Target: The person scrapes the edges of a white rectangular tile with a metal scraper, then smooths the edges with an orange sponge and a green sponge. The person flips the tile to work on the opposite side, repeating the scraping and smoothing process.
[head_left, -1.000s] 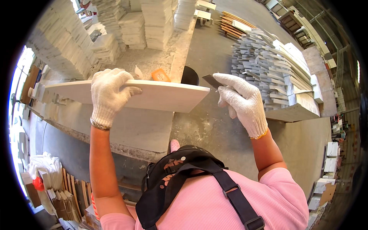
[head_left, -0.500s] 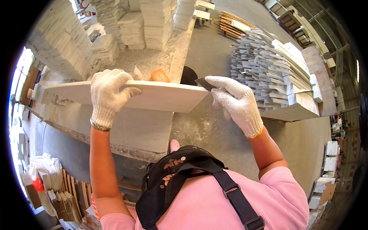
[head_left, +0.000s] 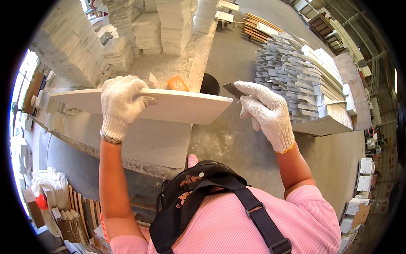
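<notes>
Board (head_left: 182, 109), long and white, starts at the left of the frame and ends just past its centre, above a pale table (head_left: 158, 142). Its long axis runs nearly level from left to right (the lens bows the upper edge a little). The narrow edge faces upward, the broad face slopes toward the bottom of the frame, and the slanted end points right. Whether its lower side rests on the table, I cannot tell.

Left of centre, the gloved left hand (head_left: 122, 103) is closed over the upper edge, thumb along the near face; the other fingertips are hidden behind. A firm hold there probably matters most, since a board stood on edge could rock.

Beyond the board, in the upper middle, sit an orange box (head_left: 177, 83) and a black bucket (head_left: 210, 84). Just right of the board's end, a small dark plate (head_left: 231, 89) is pinched between the thumb and forefinger of the gloved right hand (head_left: 246, 91), its free corner pointing to the upper left. Good control would likely call for a light, even pinch, a steady plate angle and fingertips clear of its edge.
</notes>
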